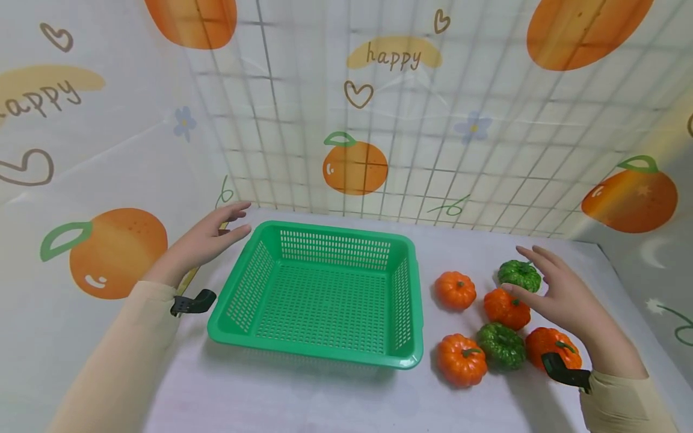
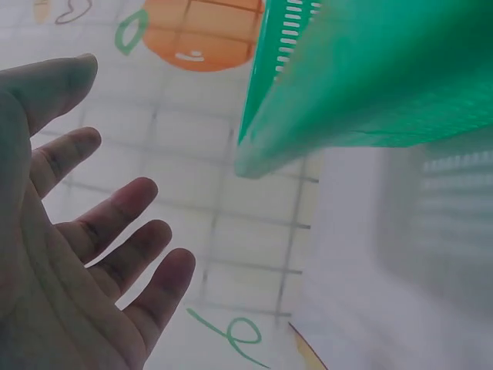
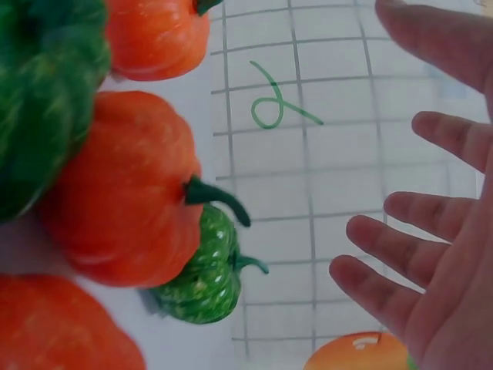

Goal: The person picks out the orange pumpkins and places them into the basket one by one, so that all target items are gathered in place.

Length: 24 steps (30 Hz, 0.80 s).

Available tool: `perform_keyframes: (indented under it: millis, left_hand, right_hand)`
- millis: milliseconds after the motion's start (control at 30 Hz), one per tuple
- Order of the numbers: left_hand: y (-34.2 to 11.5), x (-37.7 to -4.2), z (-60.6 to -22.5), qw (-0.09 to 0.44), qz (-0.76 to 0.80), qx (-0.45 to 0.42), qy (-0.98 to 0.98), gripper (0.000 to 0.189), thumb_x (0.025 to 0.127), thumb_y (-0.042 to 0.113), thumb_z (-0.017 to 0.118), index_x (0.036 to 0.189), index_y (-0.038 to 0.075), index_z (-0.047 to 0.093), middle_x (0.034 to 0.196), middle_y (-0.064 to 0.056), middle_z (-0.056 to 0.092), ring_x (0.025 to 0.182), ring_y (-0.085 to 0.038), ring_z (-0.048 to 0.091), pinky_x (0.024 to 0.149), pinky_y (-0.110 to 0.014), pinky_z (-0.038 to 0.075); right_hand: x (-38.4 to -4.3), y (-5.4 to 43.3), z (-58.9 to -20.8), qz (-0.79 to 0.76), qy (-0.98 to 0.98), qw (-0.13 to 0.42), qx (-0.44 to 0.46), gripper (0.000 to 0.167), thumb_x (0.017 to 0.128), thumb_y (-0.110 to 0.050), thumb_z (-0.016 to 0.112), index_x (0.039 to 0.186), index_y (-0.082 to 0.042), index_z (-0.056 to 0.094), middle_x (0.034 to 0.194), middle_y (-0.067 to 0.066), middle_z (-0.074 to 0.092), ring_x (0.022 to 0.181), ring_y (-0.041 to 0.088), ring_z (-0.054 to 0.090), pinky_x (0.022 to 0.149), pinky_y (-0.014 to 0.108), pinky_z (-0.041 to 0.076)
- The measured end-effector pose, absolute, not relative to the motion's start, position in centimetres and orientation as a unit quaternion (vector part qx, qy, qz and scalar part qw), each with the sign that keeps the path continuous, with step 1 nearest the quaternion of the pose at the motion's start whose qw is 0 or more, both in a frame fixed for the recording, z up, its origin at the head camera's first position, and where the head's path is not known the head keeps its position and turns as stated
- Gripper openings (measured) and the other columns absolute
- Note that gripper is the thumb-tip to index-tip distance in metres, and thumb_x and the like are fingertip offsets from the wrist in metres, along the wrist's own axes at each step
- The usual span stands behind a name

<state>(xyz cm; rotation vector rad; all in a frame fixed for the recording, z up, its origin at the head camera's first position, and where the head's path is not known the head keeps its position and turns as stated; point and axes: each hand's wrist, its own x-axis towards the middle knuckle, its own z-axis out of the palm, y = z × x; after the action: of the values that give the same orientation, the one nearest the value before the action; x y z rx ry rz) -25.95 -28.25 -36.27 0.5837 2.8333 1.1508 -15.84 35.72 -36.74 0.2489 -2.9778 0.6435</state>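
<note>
A green plastic basket (image 1: 325, 355) with slotted walls stands on the white table, and nothing lies in it. My left hand (image 1: 208, 237) hovers beyond its left rim, fingers apart and holding nothing; the left wrist view shows the spread fingers (image 2: 115, 216) beside the basket wall. Over the small pumpkins at the right is my right hand (image 1: 557, 288), its fingers loosely extended. Below it sit an orange pumpkin (image 1: 507, 308) and a dark green pumpkin (image 1: 520, 275). In the right wrist view the orange pumpkin (image 3: 131, 189) lies apart from the fingers (image 3: 385, 247).
More pumpkins stand nearby: an orange one (image 1: 455, 290) right of the basket, another (image 1: 462, 361) nearer me, a green one (image 1: 502, 347), and an orange one (image 1: 552, 349) by my right wrist. A printed cloth (image 1: 303, 114) over a wire grid rises behind the table.
</note>
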Motion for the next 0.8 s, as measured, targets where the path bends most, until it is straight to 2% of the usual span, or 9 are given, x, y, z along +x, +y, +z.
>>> perform_keyframes:
  millis: [100,333,600,800]
  left_hand:
    - [-28.6,-25.1,-36.6,0.019,0.379,0.175,0.909,0.065,0.100,0.044,0.057,0.157,0.029,0.029,0.153,-0.007,0.036,0.141,-0.031,0.030,0.110,-0.057,0.028]
    - [-28.9,-23.5,-38.1,0.037,0.409,0.158,0.898,0.063,0.101,0.043,0.057,0.156,0.030,0.029,0.151,-0.007,0.039,0.138,-0.031,0.034,0.109,-0.058,0.026]
    - [-29.6,-22.0,-41.1,0.053,0.467,0.122,0.874,0.062,0.101,0.041,0.058,0.155,0.034,0.029,0.148,-0.008,0.041,0.133,-0.031,0.042,0.102,-0.060,0.037]
    - [-30.0,-21.4,-42.6,0.047,0.493,0.133,0.859,0.061,0.102,0.036,0.058,0.156,0.031,0.030,0.145,-0.006,0.045,0.130,-0.028,0.044,0.103,-0.055,0.038]
  right_hand:
    - [-15.1,36.2,-37.3,0.215,-0.973,0.043,0.072,0.090,0.087,-0.047,0.074,0.155,-0.006,0.031,0.152,0.035,0.019,0.118,0.059,0.040,0.084,0.071,0.042]
    - [-13.8,37.1,-38.8,0.225,-0.973,0.034,0.048,0.090,0.087,-0.048,0.074,0.154,-0.003,0.032,0.149,0.037,0.023,0.120,0.058,0.037,0.086,0.071,0.041]
    - [-12.3,38.1,-40.5,0.238,-0.970,0.026,0.037,0.089,0.086,-0.046,0.077,0.150,0.000,0.036,0.144,0.036,0.032,0.119,0.055,0.039,0.086,0.070,0.041]
    - [-11.3,38.7,-41.5,0.245,-0.969,0.012,0.020,0.088,0.086,-0.051,0.074,0.149,0.000,0.038,0.144,0.035,0.034,0.121,0.055,0.036,0.087,0.071,0.040]
